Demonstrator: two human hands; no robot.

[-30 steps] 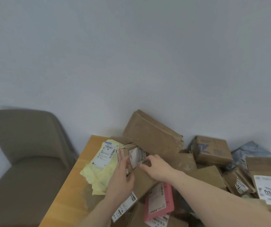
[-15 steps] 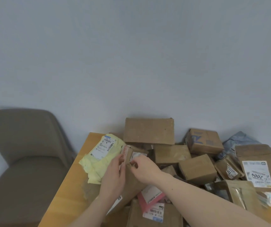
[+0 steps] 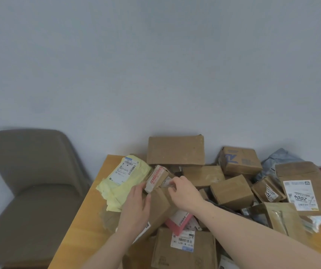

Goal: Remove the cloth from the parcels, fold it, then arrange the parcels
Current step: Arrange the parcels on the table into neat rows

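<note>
Hands meet at the near left of the parcel heap. My left hand (image 3: pixel 138 202) is curled against the left side of a small taped box (image 3: pixel 156 178), fingers bent and pressing on it. My right hand (image 3: pixel 184 191) is closed on the box's right end, fingertips pinching what appears to be a label or flap there; the exact contact is blurred. Both forearms enter from the bottom edge and converge, the right reaching across the heap with the wrist bent down, the left coming up more steeply.

The small taped box rests tilted on a long brown carton (image 3: pixel 161 206) that leans against my left palm. Just left lies a yellow mailer bag (image 3: pixel 120 183), touching the box. Behind stands a large upright carton (image 3: pixel 175 151); to the right are further parcels, including a blue-printed box (image 3: pixel 240 160) and a labelled brown envelope (image 3: pixel 303 189). All sit on a wooden table (image 3: pixel 82 230), with a chair (image 3: pixel 31 181) beside it. No cloth covers the parcels, so I judge the arranging step is in hand; a dark red fabric at the far right edge may be the cloth, but I cannot confirm this.

Hazards: the heap is loose and interleaved. Lifting the box quickly could let the leaning carton slide, carrying the pink parcel (image 3: pixel 179 220) beneath it. The yellow mailer bag overhangs near the table edge and could be nudged off by my left wrist.
</note>
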